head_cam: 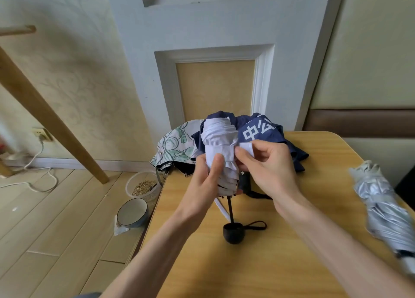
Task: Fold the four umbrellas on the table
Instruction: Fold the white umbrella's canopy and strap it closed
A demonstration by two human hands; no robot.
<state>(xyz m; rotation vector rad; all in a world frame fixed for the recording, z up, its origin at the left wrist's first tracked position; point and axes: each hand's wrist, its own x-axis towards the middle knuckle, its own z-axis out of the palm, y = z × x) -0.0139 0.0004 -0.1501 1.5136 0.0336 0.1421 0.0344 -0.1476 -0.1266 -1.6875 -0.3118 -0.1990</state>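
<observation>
We cinch the strap round the rolled pale umbrella.

Our left hand grips the rolled canopy, thumb pressing on the wrapped band. Our right hand pinches the strap's free end just beside it. The bundle is held up between both hands above the tabletop, tip pointing away. A black shaft seems to run from it down to the handle resting on the wood. To do this well, we judge the left thumb should pin the pleats tight while we draw the strap snug along the twist and press its end flat onto the fastening patch. The navy umbrella and floral umbrella lie loose just behind the hands. The silver umbrella lies bundled well off to the right.
</observation>
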